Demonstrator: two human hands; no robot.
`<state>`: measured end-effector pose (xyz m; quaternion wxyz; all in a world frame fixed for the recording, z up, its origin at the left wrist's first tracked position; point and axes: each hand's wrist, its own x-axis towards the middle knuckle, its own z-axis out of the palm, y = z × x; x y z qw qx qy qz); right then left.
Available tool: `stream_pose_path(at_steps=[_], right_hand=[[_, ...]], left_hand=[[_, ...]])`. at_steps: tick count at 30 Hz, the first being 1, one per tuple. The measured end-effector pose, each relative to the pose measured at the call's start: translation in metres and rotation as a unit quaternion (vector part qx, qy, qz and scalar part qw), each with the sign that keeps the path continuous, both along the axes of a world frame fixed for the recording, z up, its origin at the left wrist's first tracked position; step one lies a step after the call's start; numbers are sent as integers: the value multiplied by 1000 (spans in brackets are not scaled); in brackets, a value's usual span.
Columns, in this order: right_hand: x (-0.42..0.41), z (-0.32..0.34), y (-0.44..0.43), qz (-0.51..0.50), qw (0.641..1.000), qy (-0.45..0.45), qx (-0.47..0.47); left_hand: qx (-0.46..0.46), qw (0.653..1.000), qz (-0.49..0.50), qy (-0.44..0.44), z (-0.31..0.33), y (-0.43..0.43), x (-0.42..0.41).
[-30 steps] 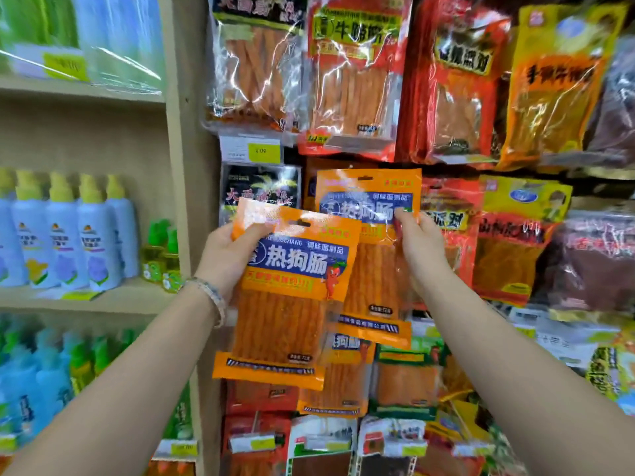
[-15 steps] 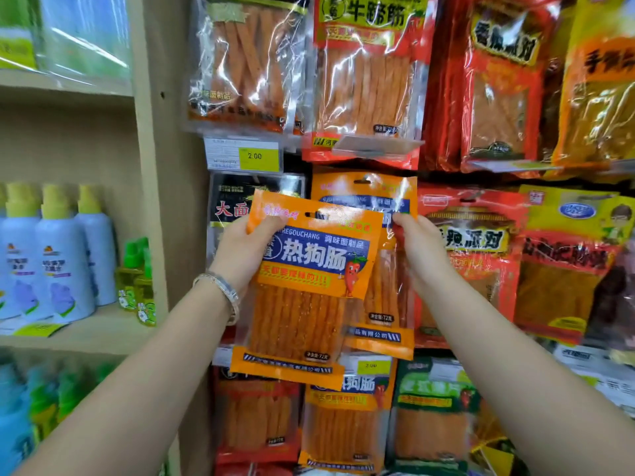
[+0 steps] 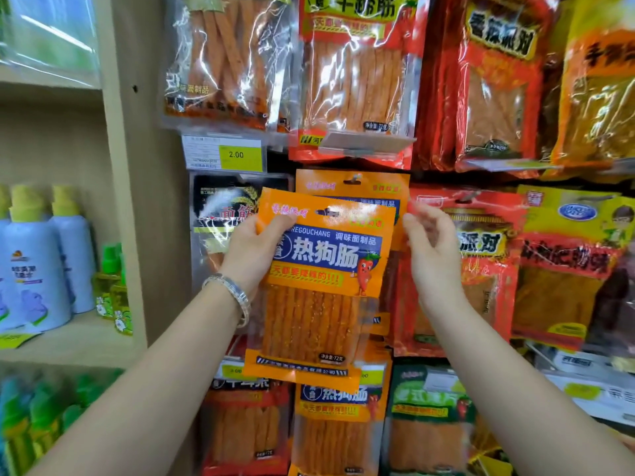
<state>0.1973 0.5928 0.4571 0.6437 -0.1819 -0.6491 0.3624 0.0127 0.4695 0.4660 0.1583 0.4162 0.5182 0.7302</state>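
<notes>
My left hand (image 3: 254, 252) grips the top left corner of an orange packet of spicy snack sticks (image 3: 323, 269), thumb on its front, holding it upright before the display. Directly behind it a matching orange packet (image 3: 350, 185) hangs on a peg, mostly covered. Another of the same kind (image 3: 340, 424) hangs below. My right hand (image 3: 434, 255) hovers at the right edge of these packets with fingers loosely curled, gripping nothing that I can see. It is slightly blurred. A bracelet sits on my left wrist.
Pegs of snack packets fill the wall: red packets (image 3: 481, 269) to the right, clear and red ones (image 3: 354, 80) above. A 2.00 price tag (image 3: 237, 154) hangs at upper left. A wooden shelf post (image 3: 144, 201) stands to the left, with pale blue bottles (image 3: 34, 269) on the shelf.
My left hand has raised the orange packet up and right, over the hanging one. My right hand has let go of the hanging packet's edge. The view has moved closer.
</notes>
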Motion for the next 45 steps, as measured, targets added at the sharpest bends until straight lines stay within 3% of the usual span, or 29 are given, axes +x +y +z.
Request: stream_pose_path(at_steps=[3, 5, 8, 15, 20, 28, 38, 45], right_hand=[[-1, 1, -9, 85, 995, -41, -27], [-3, 0, -11, 91, 992, -77, -33], [-4, 0, -15, 104, 991, -53, -61], [0, 1, -9, 56, 998, -36, -22], [-1, 12, -5, 55, 998, -25, 15], [-17, 51, 9, 6, 999, -3, 48], [-25, 49, 22, -18, 1000, -4, -4], [-27, 59, 21, -56, 996, -32, 54]], left_hand=[[3, 1000, -6, 7, -2, 6, 4], [4, 1000, -12, 20, -3, 9, 8], [-5, 999, -29, 43, -6, 12, 12], [82, 986, -15, 147, 7, 9, 14], [70, 958, 1, 277, 23, 3, 23], [77, 933, 45, 350, 36, 6, 28], [63, 940, 18, 336, 24, 8, 19], [77, 933, 21, 351, 27, 14, 15]])
